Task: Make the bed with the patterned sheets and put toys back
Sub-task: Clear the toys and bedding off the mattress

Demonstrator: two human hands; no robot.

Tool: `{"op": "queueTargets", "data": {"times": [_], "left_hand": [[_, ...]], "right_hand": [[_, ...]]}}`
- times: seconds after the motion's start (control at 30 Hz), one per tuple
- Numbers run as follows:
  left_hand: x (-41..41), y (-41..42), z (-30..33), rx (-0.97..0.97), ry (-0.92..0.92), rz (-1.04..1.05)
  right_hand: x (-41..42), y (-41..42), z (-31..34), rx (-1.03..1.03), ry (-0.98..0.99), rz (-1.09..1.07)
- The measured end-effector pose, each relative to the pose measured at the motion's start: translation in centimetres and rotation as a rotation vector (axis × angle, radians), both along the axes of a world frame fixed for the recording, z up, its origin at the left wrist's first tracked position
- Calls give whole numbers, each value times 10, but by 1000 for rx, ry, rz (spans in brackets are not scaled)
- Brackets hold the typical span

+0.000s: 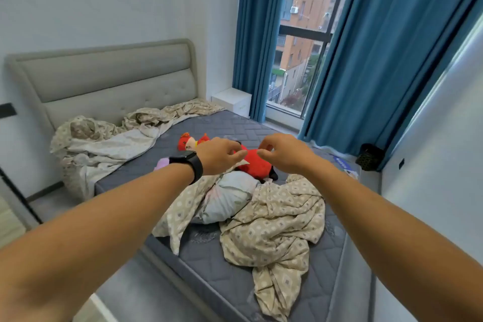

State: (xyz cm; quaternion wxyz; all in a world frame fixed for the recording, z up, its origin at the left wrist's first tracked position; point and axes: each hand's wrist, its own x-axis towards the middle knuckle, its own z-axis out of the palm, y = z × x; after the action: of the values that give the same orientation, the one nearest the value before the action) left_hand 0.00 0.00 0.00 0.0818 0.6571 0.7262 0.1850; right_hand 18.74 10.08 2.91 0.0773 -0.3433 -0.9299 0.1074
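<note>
Both hands, the left hand (218,155) and right hand (283,153), reach with loosely curled fingers holding nothing toward the red toy (254,165) mid-bed (209,123), so lift toys clear first, then spread the crumpled sheet (274,227) lying near.
</note>
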Motion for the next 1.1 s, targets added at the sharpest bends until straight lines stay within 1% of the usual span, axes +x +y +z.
{"op": "queueTargets", "data": {"times": [0.1, 0.13, 0.23, 0.37, 0.47, 0.5, 0.57, 0.63, 0.83, 1.0, 1.1], "left_hand": [[-18, -9, -24, -24, -83, 16], [-22, -17, -34, -62, -119, 44], [-39, -21, -60, -94, -193, 79], [-61, -18, -96, -115, -329, 183], [-78, -12, -116, -130, -397, 244], [-85, -10, -118, -114, -439, 263], [-95, -3, -119, -84, -585, 307], [-106, 2, -115, -26, -658, 344], [-141, 14, -133, 27, -747, 423], [-172, 30, -163, -37, -778, 454], [-208, 53, -170, -99, -767, 417]], "right_hand": [[-22, -5, -22, -51, -18, -3], [-33, -8, -33, -80, -41, 8], [-59, -7, -61, -129, -34, 52], [-94, 5, -95, -202, 40, 75], [-119, 13, -114, -234, 108, 102], [-128, 16, -117, -236, 120, 117], [-141, 28, -127, -262, 126, 125], [-153, 40, -135, -258, 147, 123], [-190, 66, -161, -264, 163, 173], [-229, 78, -180, -274, 80, 176], [-258, 95, -185, -251, 38, 160]]}}
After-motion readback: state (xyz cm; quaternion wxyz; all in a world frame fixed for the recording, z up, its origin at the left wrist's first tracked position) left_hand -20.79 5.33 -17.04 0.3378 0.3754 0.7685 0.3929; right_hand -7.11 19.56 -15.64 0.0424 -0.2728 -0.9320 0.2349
